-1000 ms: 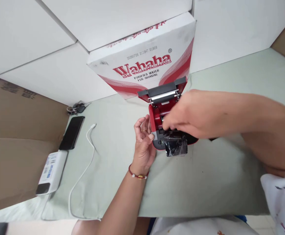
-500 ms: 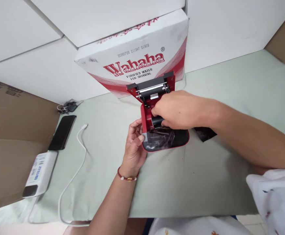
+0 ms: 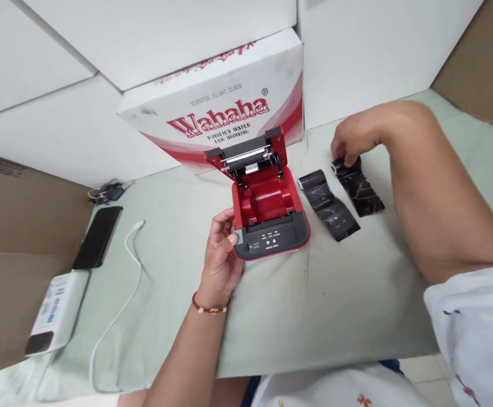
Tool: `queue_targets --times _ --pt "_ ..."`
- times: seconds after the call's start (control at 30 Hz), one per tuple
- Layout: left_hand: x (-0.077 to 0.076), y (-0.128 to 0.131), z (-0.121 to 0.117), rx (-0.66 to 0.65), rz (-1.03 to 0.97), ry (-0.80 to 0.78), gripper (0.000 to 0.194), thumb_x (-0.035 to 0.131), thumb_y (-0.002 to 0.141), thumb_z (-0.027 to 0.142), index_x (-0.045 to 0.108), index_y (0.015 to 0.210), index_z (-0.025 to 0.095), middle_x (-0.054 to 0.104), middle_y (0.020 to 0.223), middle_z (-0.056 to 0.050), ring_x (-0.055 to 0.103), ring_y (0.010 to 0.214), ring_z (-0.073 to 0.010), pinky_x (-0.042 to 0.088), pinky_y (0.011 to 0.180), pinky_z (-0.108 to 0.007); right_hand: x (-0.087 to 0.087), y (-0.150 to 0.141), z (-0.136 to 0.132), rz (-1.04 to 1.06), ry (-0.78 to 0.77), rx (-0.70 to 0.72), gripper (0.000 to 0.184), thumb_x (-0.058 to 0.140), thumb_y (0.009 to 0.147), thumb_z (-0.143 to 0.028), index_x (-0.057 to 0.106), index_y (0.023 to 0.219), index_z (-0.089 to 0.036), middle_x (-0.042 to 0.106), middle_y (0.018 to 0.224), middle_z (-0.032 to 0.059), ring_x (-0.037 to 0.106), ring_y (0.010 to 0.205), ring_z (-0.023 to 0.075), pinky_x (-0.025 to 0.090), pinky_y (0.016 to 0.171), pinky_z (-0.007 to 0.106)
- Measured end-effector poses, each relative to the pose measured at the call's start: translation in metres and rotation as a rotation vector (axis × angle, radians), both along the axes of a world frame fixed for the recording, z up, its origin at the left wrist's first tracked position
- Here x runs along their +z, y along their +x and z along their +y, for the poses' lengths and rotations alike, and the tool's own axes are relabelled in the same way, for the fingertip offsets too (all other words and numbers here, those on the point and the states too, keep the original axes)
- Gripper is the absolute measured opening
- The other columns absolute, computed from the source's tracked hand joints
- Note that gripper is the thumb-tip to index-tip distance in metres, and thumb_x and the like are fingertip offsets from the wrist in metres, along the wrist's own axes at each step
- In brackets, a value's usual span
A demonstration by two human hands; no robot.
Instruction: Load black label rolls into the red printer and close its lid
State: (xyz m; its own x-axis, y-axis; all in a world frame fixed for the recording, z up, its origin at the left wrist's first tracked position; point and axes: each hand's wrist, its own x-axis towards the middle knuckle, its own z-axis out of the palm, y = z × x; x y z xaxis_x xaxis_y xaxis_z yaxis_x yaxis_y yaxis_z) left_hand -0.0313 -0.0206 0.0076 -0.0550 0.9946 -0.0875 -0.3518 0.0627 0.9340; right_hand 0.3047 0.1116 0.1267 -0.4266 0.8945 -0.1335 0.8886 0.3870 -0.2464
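A small red and black label printer (image 3: 272,232) stands on the cloth with its lid (image 3: 249,155) raised and its red roll bay bare inside. My left hand (image 3: 223,249) grips the printer's left front corner, thumb on the grey tab at the top. To the right, my right hand (image 3: 352,138) pinches the rolled end of a black label roll (image 3: 363,192), whose loose strip trails toward me on the cloth. Between that roll and the printer lies a second black label roll (image 3: 331,209), partly unrolled, touched by neither hand.
A white and red water carton (image 3: 229,107) stands behind the printer against white boxes (image 3: 365,56). At left lie keys (image 3: 109,192), a black phone (image 3: 98,237), a white power bank (image 3: 57,311) and a white cable (image 3: 134,254). Cardboard boxes (image 3: 26,249) border the left side.
My right hand has taken the black label roll out of the printer and moved it right onto the cloth. The printer bay now shows bare; my left hand keeps its grip.
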Motion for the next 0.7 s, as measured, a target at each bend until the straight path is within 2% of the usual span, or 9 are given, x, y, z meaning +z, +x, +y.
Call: queue_targets --times 0.17,0.23,0.33,0.43,0.6,0.7 --pt "0.002 0.001 0.001 0.007 -0.004 -0.007 0.056 0.106 0.072 0.052 0.084 0.12 0.032 0.073 0.12 -0.002 0.067 0.103 -0.0152 0.061 0.085 -0.021 -0.007 -0.028 0.01 -0.104 -0.128 0.074 0.036 0.067 0.108 -0.041 0.086 0.121 -0.014 0.081 0.13 0.0096 0.072 0.122 0.0221 0.051 0.099 0.033" --pt "0.002 0.001 0.001 0.003 -0.003 -0.008 0.056 0.106 0.071 0.052 0.085 0.119 0.032 0.073 0.12 -0.002 0.067 0.103 -0.015 0.061 0.085 -0.021 -0.01 -0.044 0.017 -0.227 -0.255 0.106 0.031 0.075 0.101 -0.032 0.086 0.127 -0.017 0.082 0.125 0.0091 0.074 0.115 0.0231 0.051 0.095 0.034" --pt "0.002 0.0 0.0 0.012 -0.015 -0.016 0.056 0.106 0.071 0.051 0.085 0.119 0.031 0.073 0.119 -0.001 0.067 0.101 -0.0135 0.061 0.084 -0.019 -0.01 -0.06 0.026 -0.418 -0.391 0.11 0.037 0.079 0.092 -0.015 0.085 0.128 -0.02 0.082 0.114 0.0073 0.074 0.098 0.0228 0.049 0.086 0.036" --pt "0.002 0.001 0.0 0.013 -0.015 -0.017 0.055 0.106 0.073 0.05 0.084 0.12 0.031 0.074 0.118 -0.001 0.067 0.101 -0.0136 0.061 0.084 -0.019 0.004 -0.055 0.024 -0.436 -0.419 0.141 0.035 0.083 0.091 -0.013 0.086 0.125 -0.02 0.081 0.106 0.0044 0.069 0.091 0.0195 0.045 0.082 0.034" --pt "0.001 0.002 0.0 0.009 -0.003 -0.008 0.055 0.106 0.073 0.051 0.085 0.119 0.031 0.076 0.123 -0.003 0.069 0.105 -0.0176 0.061 0.086 -0.024 0.042 -0.036 0.002 -0.336 -0.471 0.187 0.024 0.084 0.1 -0.022 0.085 0.122 -0.015 0.074 0.09 -0.003 0.06 0.083 0.0106 0.037 0.08 0.028" --pt "0.001 0.002 0.001 0.014 -0.011 -0.012 0.055 0.106 0.072 0.052 0.085 0.118 0.032 0.076 0.123 -0.003 0.069 0.106 -0.0172 0.061 0.087 -0.024 0.044 -0.047 -0.006 -0.414 -0.412 0.221 0.017 0.082 0.101 -0.024 0.085 0.114 -0.013 0.069 0.082 -0.0046 0.055 0.075 0.0081 0.035 0.075 0.029"
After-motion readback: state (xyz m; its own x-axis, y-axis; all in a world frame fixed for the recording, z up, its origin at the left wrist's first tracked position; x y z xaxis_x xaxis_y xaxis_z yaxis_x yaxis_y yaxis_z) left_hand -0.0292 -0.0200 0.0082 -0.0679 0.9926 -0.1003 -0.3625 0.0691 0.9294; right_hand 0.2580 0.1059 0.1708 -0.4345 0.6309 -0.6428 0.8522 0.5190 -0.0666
